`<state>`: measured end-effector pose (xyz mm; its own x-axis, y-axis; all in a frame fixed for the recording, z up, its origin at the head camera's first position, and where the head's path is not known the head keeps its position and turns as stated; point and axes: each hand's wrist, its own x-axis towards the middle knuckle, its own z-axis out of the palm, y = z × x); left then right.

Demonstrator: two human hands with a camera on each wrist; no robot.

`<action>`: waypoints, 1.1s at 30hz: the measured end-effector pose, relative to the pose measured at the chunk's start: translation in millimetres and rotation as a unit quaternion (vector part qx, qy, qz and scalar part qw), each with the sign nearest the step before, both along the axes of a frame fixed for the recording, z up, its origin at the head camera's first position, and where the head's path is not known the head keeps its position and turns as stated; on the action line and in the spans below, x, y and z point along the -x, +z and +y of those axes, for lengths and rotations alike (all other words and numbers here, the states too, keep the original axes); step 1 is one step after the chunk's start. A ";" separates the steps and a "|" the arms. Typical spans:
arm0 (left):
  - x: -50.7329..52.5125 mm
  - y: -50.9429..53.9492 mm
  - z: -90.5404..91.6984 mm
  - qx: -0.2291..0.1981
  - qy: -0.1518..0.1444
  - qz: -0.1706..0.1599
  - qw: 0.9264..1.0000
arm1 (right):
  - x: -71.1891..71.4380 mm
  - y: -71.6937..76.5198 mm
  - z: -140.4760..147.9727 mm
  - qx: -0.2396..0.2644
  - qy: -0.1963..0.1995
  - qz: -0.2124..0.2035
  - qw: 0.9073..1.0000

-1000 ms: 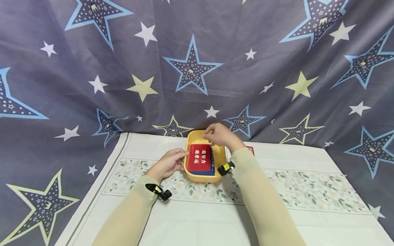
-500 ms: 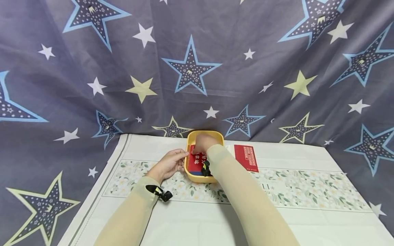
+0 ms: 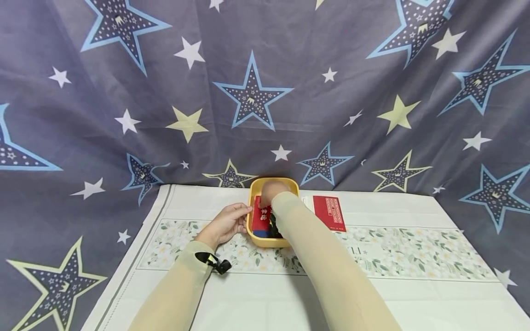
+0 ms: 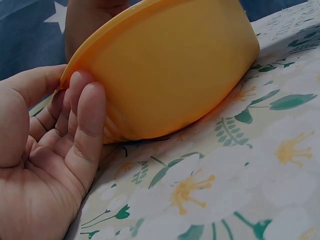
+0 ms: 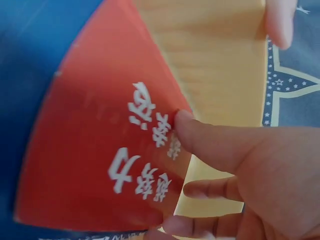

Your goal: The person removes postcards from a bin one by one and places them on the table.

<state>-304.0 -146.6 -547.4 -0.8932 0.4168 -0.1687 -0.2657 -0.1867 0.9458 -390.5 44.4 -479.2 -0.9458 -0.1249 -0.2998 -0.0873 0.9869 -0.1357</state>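
Observation:
A yellow plastic basin (image 3: pixel 271 242) sits on the table against the curtain. My left hand (image 3: pixel 225 224) pinches its left rim, thumb on the upper edge; in the left wrist view the fingers (image 4: pixel 90 115) press the outer wall. Inside lies a red card (image 3: pixel 259 216) with white Chinese characters, on top of a blue one (image 3: pixel 261 233). My right hand (image 3: pixel 272 190) reaches into the basin. In the right wrist view its thumb is on the edge of the red card (image 5: pixel 100 115), with the fingers at and under that edge. The forearm hides part of the cards in the head view.
To the right of the basin a second red card (image 3: pixel 330 213) lies on the table, a pale paper (image 3: pixel 308 202) at its left side. A white cloth with a floral band (image 3: pixel 414 248) covers the table. The star-patterned curtain (image 3: pixel 248 138) hangs right behind.
From above the basin's far right side, my right hand has moved left and down onto the red card inside. The red card on the table has come into fuller view. My left hand stays put.

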 end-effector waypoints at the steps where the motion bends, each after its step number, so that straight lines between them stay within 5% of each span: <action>1: 0.0 -0.2 -0.5 -0.002 -0.002 0.001 1.000 | 2.7 -2.1 0.2 -0.006 0.001 0.002 1.000; 10: -0.1 0.1 0.5 -0.001 -0.003 0.005 1.000 | 10.3 -7.5 9.5 0.006 0.011 0.003 1.000; 17: 1.7 -2.8 -0.9 0.024 0.008 0.007 1.000 | -7.4 7.4 13.5 0.003 0.021 0.029 0.999; 21: 1.8 -3.3 -3.2 0.025 -0.006 0.018 1.000 | 24.1 -26.4 22.2 -0.008 0.033 0.056 0.998; 24: 1.0 -3.0 -4.3 0.019 -0.014 0.023 0.999 | 65.1 -62.8 28.8 -0.002 0.038 0.055 0.998; 29: 1.6 -2.4 -3.4 0.004 -0.001 0.007 1.000 | 64.3 -53.9 29.4 0.021 0.035 0.049 0.998; 33: 2.4 -1.6 -2.2 0.000 0.015 -0.005 1.000 | 30.7 -23.1 26.9 0.047 0.023 0.066 0.996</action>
